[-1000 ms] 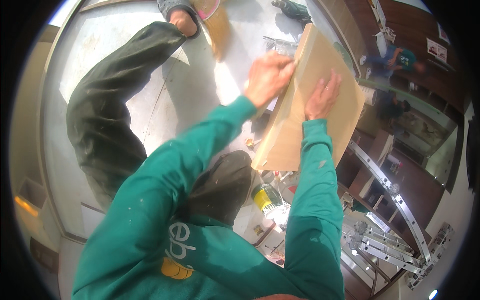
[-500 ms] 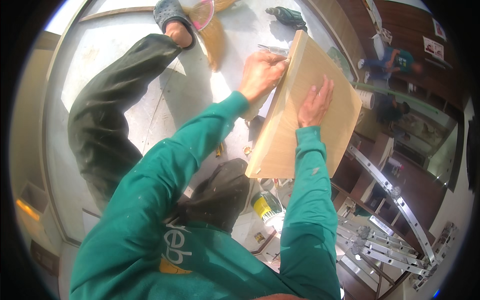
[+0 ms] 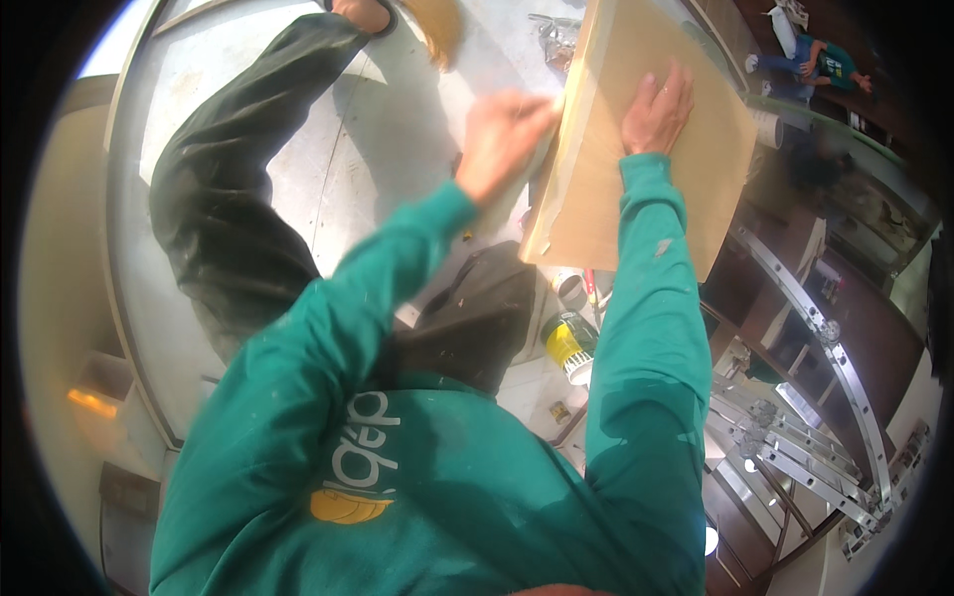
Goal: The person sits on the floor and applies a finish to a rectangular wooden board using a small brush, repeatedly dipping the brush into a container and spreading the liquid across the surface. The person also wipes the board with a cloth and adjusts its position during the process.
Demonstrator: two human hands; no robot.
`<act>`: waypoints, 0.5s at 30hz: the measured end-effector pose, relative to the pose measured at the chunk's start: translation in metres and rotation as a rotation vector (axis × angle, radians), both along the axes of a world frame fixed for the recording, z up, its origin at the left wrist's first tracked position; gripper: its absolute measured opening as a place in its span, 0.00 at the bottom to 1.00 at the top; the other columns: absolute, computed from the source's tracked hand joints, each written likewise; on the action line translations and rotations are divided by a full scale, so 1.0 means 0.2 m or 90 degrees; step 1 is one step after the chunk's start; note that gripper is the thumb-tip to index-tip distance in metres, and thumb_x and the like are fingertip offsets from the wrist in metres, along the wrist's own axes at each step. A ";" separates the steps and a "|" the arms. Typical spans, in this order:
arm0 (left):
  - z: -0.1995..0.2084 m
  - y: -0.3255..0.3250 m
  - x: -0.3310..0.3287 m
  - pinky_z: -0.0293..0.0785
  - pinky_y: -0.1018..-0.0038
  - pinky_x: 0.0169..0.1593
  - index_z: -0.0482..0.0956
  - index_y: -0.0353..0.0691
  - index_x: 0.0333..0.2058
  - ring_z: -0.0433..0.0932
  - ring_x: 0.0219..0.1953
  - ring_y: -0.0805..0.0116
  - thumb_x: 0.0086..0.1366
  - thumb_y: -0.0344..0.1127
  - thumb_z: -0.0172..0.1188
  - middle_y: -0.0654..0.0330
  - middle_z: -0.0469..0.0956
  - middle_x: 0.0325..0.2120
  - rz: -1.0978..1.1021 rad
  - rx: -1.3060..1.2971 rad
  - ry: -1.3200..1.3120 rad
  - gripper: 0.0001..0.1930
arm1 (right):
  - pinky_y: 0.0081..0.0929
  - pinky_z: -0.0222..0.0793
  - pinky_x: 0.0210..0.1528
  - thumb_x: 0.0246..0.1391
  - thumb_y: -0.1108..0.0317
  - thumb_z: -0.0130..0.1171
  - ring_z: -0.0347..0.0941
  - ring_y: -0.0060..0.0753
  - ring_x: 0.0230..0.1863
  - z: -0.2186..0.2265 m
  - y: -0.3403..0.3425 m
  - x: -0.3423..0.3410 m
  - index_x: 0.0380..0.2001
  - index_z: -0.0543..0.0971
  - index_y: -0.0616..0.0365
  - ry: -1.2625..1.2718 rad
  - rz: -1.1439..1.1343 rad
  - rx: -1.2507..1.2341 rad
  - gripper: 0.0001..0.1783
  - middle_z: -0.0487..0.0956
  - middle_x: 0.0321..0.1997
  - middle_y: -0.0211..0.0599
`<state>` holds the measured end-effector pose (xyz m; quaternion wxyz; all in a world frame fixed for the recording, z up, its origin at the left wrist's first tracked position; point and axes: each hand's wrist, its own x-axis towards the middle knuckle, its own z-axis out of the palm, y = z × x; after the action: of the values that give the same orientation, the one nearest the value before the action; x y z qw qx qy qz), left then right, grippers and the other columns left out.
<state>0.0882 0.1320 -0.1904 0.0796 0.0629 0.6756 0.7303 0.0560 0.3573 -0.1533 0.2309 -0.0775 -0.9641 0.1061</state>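
A thick, pale wood-grain panel (image 3: 636,189) stands tilted in front of me, with its long narrow edge facing left. My right hand (image 3: 658,109) lies flat on the panel's broad face, fingers stretched out. At the narrow edge, my left hand (image 3: 509,139) is closed in a pinch with its fingertips against the wood. Motion smears this hand, and whatever it may hold is too small or blurred to name. A crumpled clear plastic piece (image 3: 558,40) lies on the floor beyond the left hand.
Below the panel stands a green and yellow paint can (image 3: 570,346). An aluminium ladder (image 3: 833,338) spreads along the right side. Broom bristles (image 3: 435,30) lie at the top, near my foot. Another person (image 3: 820,68) is at the upper right.
The view has shifted, so the panel and both hands appear higher and further right. My left hand still pinches at the panel's edge, now blurred by motion. The right stays flat on the face.
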 end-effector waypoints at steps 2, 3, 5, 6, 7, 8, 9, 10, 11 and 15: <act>-0.04 -0.11 0.31 0.76 0.70 0.41 0.86 0.40 0.46 0.79 0.33 0.68 0.64 0.36 0.62 0.54 0.83 0.33 -0.028 -0.018 -0.015 0.14 | 0.56 0.52 0.69 0.63 0.62 0.52 0.59 0.67 0.67 -0.01 -0.01 -0.02 0.62 0.69 0.60 0.011 0.001 -0.011 0.26 0.65 0.67 0.61; -0.02 -0.17 0.40 0.76 0.72 0.40 0.86 0.38 0.45 0.78 0.33 0.71 0.64 0.36 0.64 0.57 0.83 0.32 -0.048 -0.006 -0.087 0.13 | 0.56 0.53 0.69 0.63 0.63 0.53 0.60 0.66 0.67 -0.02 0.00 -0.03 0.61 0.69 0.61 0.012 0.002 -0.016 0.25 0.65 0.67 0.61; -0.01 -0.26 0.49 0.75 0.73 0.42 0.86 0.35 0.44 0.79 0.34 0.71 0.64 0.38 0.66 0.59 0.83 0.32 -0.062 0.034 -0.238 0.14 | 0.55 0.54 0.68 0.63 0.63 0.53 0.61 0.65 0.65 -0.05 0.05 -0.05 0.60 0.70 0.62 0.044 0.007 0.002 0.25 0.67 0.65 0.59; 0.03 -0.30 0.49 0.76 0.72 0.43 0.85 0.33 0.44 0.80 0.37 0.70 0.63 0.40 0.67 0.57 0.84 0.33 -0.055 0.068 -0.319 0.16 | 0.54 0.55 0.68 0.62 0.64 0.53 0.62 0.65 0.65 -0.04 0.07 -0.02 0.60 0.70 0.62 0.056 0.004 0.018 0.24 0.68 0.64 0.58; 0.06 -0.32 0.47 0.74 0.74 0.42 0.85 0.33 0.44 0.77 0.37 0.73 0.65 0.40 0.66 0.60 0.82 0.33 0.002 0.111 -0.320 0.15 | 0.53 0.56 0.67 0.62 0.64 0.53 0.63 0.62 0.64 -0.03 0.05 -0.04 0.59 0.71 0.62 0.046 0.010 0.014 0.24 0.69 0.64 0.55; 0.09 -0.33 0.48 0.74 0.74 0.42 0.85 0.33 0.44 0.77 0.37 0.74 0.65 0.39 0.66 0.60 0.81 0.33 -0.001 0.123 -0.321 0.15 | 0.51 0.56 0.67 0.63 0.64 0.54 0.64 0.60 0.64 -0.03 0.04 -0.04 0.59 0.71 0.62 0.036 0.014 0.011 0.24 0.70 0.63 0.53; 0.12 -0.33 0.49 0.74 0.75 0.42 0.85 0.33 0.44 0.76 0.37 0.74 0.65 0.39 0.66 0.61 0.81 0.33 -0.006 0.138 -0.319 0.15 | 0.49 0.57 0.67 0.63 0.63 0.54 0.65 0.58 0.64 -0.01 0.03 -0.05 0.59 0.71 0.61 0.029 0.016 0.012 0.24 0.72 0.63 0.51; 0.17 -0.33 0.49 0.73 0.75 0.41 0.85 0.33 0.43 0.76 0.37 0.74 0.65 0.38 0.66 0.61 0.80 0.33 -0.009 0.153 -0.317 0.14 | 0.49 0.57 0.67 0.62 0.64 0.54 0.65 0.58 0.64 -0.02 0.03 -0.05 0.59 0.72 0.61 0.032 0.010 0.015 0.24 0.72 0.62 0.51; 0.24 -0.32 0.52 0.72 0.76 0.41 0.85 0.34 0.44 0.75 0.37 0.74 0.65 0.36 0.67 0.61 0.80 0.34 -0.016 0.173 -0.331 0.13 | 0.48 0.57 0.67 0.62 0.64 0.54 0.65 0.57 0.64 -0.03 0.03 -0.05 0.59 0.72 0.61 0.035 0.002 0.019 0.23 0.72 0.62 0.50; 0.17 -0.25 0.63 0.73 0.74 0.42 0.86 0.36 0.42 0.77 0.35 0.72 0.65 0.33 0.65 0.61 0.80 0.32 -0.029 0.072 -0.206 0.10 | 0.46 0.57 0.67 0.62 0.64 0.54 0.65 0.57 0.64 -0.02 0.00 -0.05 0.58 0.72 0.62 0.031 -0.013 0.009 0.23 0.74 0.60 0.49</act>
<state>0.2149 0.0822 -0.1571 0.1999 -0.0359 0.6100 0.7659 0.0461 0.3583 -0.1577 0.2560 -0.0827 -0.9581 0.0988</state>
